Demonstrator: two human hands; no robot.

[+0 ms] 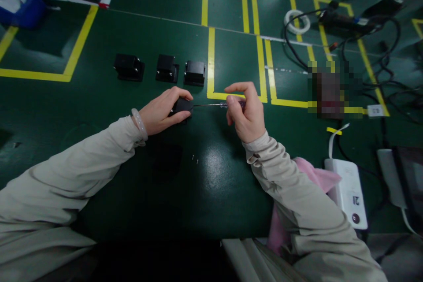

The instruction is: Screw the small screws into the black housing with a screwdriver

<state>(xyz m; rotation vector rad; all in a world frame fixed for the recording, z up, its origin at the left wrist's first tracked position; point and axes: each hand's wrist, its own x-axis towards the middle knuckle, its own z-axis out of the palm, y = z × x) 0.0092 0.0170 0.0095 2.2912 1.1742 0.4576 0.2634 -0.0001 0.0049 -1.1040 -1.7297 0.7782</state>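
My left hand [167, 108] is closed round a small black block-shaped part [183, 105], holding it on the dark green table. In my right hand [246, 112] is a screwdriver [211, 105] with a clear handle, lying level. Its thin shaft points left, and the tip meets the right side of the black part. Whether the tip sits in a screw is too small to tell. Two small screws [194, 159] lie on the table nearer to me. Beyond my left hand, three similar black parts [167, 68] stand in a row, with shiny screws at their sides.
Yellow tape outlines [211, 61] mark the table. At the far left is a blue bin [23, 0]. A white tape roll [296, 22] and black cables [393, 53] lie at the right. A white power box [348, 194] and pink cloth [317, 176] are near my right forearm.
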